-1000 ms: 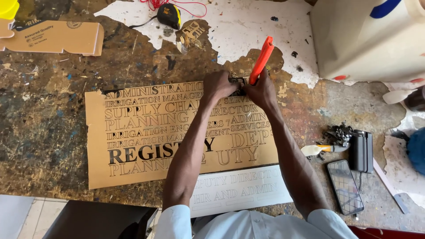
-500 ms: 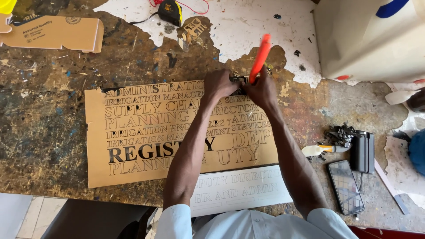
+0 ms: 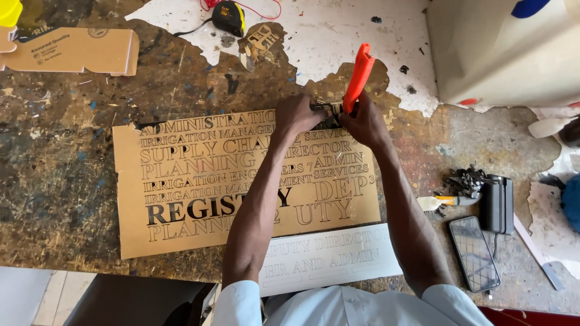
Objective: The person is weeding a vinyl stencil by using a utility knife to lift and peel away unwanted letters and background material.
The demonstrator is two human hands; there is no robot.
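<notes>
Item: our right hand (image 3: 362,124) grips an orange-handled cutting tool (image 3: 357,77), handle tilted up and away, its working end down at the top edge of the tan rectangular sheet cut with rows of lettering (image 3: 199,181). Our left hand (image 3: 297,116), just beside it, is curled with fingertips pressed on that edge, seemingly to steady the sheet; whether it pinches anything we cannot tell. The sheet lies flat on the paint-worn table (image 3: 60,139), below both hands. Near our right forearm: a black smartphone (image 3: 474,253). Beyond the hands: a yellow-and-black tape measure (image 3: 229,15).
</notes>
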